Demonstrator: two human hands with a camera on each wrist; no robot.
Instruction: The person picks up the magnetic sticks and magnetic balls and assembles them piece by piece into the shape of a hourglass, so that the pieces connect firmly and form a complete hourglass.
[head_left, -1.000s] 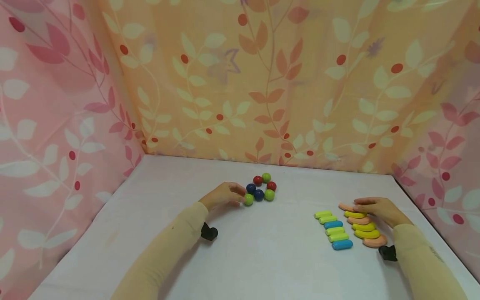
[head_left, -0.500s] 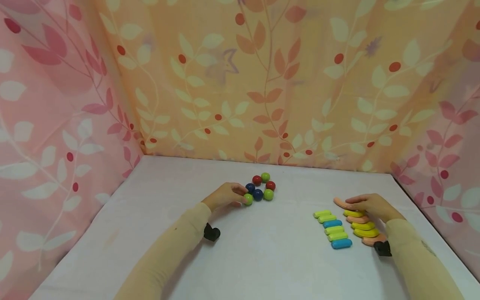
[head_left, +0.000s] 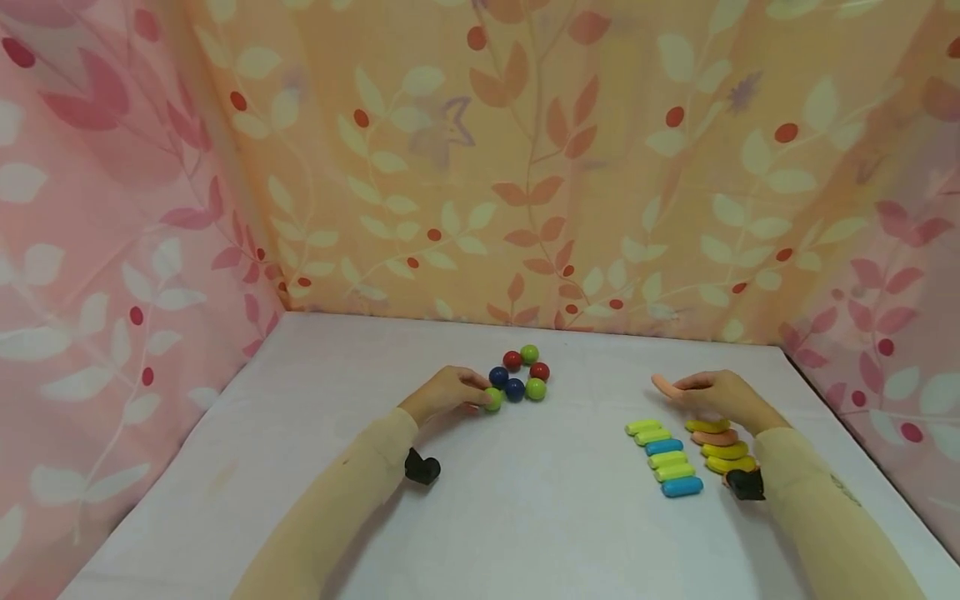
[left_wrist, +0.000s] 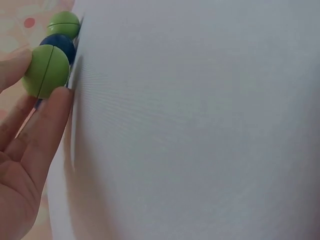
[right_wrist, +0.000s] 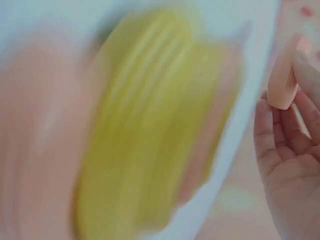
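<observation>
My left hand [head_left: 450, 390] pinches a glossy green ball [left_wrist: 46, 71] with a seam between thumb and fingers, at the near left of a ring of balls. A dark blue ball [head_left: 514, 389] sits right beside it. My right hand [head_left: 726, 397] holds a peach-coloured curved piece [right_wrist: 286, 75], shaped like a small banana, raised above the far end of a column of similar pieces. In that column lie yellow curved pieces [head_left: 726, 451] and a peach one [head_left: 715, 437]. My right wrist and its black camera partly hide the near end.
Left of the curved pieces runs a column of short sticks, lime [head_left: 667, 459] and blue [head_left: 682, 487]. Red balls [head_left: 539, 372] and another green ball [head_left: 529, 353] complete the ring. A white-covered table [head_left: 525, 517] ends at patterned cloth walls [head_left: 630, 167].
My right hand has lifted the peach curved piece off the column's far end and moved it away and left. My left hand's fingers have closed on the green ball, which has shifted slightly left.
</observation>
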